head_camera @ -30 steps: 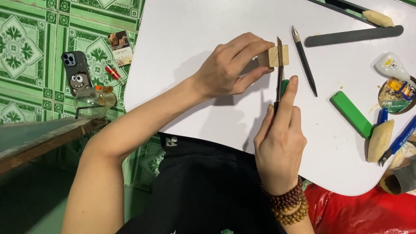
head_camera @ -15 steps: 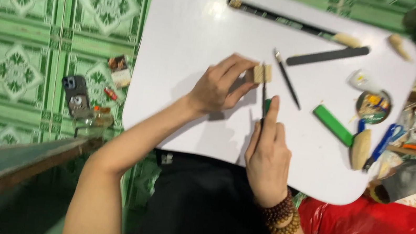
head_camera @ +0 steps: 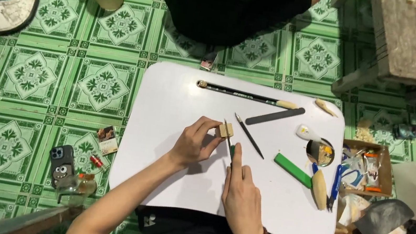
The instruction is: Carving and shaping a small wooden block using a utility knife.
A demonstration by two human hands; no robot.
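My left hand [head_camera: 195, 143] pinches a small pale wooden block [head_camera: 225, 130] down on the white lap table [head_camera: 158, 174]. My right hand [head_camera: 241, 196] grips a slim dark tool with a green handle [head_camera: 229, 145], index finger stretched along it. The tool's tip rests against the right side of the block. A wooden bead bracelet sits on my right wrist.
On the table lie a thin dark file [head_camera: 249, 136], a long flat file [head_camera: 275, 115], a long dark rod [head_camera: 245, 94], a green bar [head_camera: 292, 170] and a wooden-handled tool [head_camera: 319, 188]. A phone [head_camera: 60, 164] lies on the green tiled floor. Another person [head_camera: 227, 3] sits opposite. A box of small items [head_camera: 365, 168] sits right.
The camera has tilted forward, so the table sits lower and the person opposite shows. Both hands keep their hold on the block and the tool.
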